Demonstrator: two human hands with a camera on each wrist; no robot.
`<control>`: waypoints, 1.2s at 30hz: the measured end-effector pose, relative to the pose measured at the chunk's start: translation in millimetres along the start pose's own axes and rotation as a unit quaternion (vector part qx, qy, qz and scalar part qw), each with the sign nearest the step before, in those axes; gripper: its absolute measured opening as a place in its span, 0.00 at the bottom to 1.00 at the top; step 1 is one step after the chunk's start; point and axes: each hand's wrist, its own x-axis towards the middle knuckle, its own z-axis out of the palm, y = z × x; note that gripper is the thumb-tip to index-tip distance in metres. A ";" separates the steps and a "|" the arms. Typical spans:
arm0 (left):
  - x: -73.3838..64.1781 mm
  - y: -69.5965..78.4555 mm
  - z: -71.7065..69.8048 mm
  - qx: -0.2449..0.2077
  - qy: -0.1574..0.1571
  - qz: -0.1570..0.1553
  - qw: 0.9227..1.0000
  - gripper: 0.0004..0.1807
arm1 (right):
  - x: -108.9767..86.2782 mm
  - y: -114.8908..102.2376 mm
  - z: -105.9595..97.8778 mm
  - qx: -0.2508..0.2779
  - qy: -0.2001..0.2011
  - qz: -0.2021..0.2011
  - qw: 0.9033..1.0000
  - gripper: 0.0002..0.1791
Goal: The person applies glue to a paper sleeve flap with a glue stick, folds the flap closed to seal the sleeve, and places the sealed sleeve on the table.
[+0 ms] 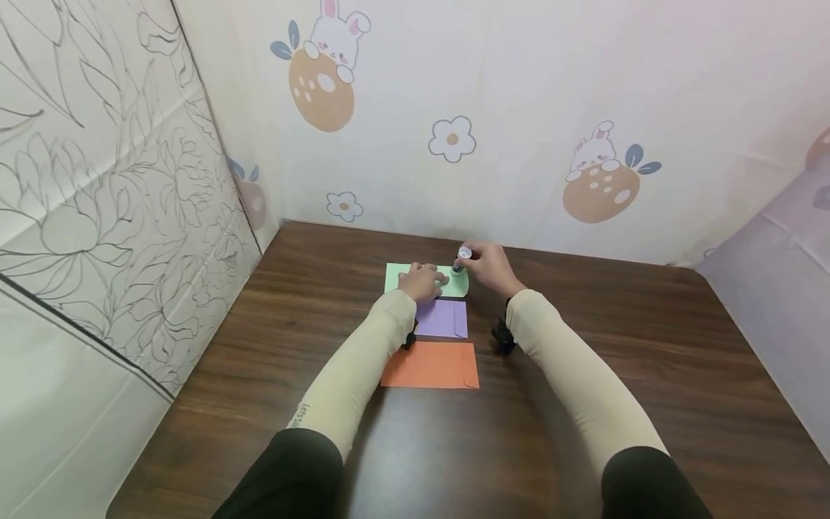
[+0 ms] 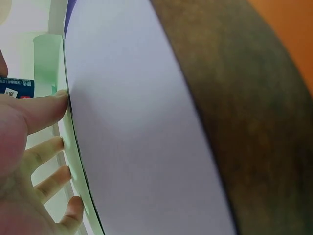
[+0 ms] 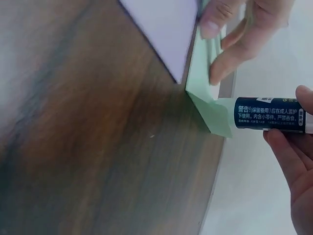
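Three envelopes: laid out in a column, with the green envelope (image 1: 456, 288) placed under the left hand (image 1: 420, 282), the purple envelope (image 1: 449, 319) seen just on the person's side of that hand, and the orange envelope (image 1: 434, 366) set nearer the person, beside the left forearm.
Left hand: fingers spread, with the green envelope touched by the fingertips; nothing is gripped.
Right hand (image 1: 491, 268): thumb and fingers clamped on the glue stick (image 3: 268, 115), by its white end; the two hands are held near each other, apart.
Glue stick: dark blue and labelled, held between the right hand and the green flap (image 3: 210, 116), its pale end set against that flap, to the right of the left hand.
Wrists: cream sleeves (image 1: 350, 364) are worn up to them, and a black device (image 1: 502, 336) is strapped below the right hand.
Underneath: both hands are backed by a dark wooden table (image 1: 259, 346).
Beyond the hands: a pale wall covering (image 1: 519, 94) is printed with rabbits and flowers.
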 end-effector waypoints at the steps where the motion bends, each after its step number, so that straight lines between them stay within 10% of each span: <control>1: 0.2 -0.3 -0.3 0.001 0.001 0.000 1.000 0.21 | -1.6 -1.1 -0.4 -0.003 -0.002 -0.001 1.000 0.11; 21: -9.5 5.1 -8.2 0.001 -0.010 0.006 1.000 0.22 | -44.0 -10.2 -11.7 -0.018 -0.052 -0.003 0.999 0.21; 36: -9.1 5.5 -7.2 0.021 -0.010 0.011 1.000 0.23 | -15.8 -7.1 -8.4 0.013 0.009 0.007 1.000 0.13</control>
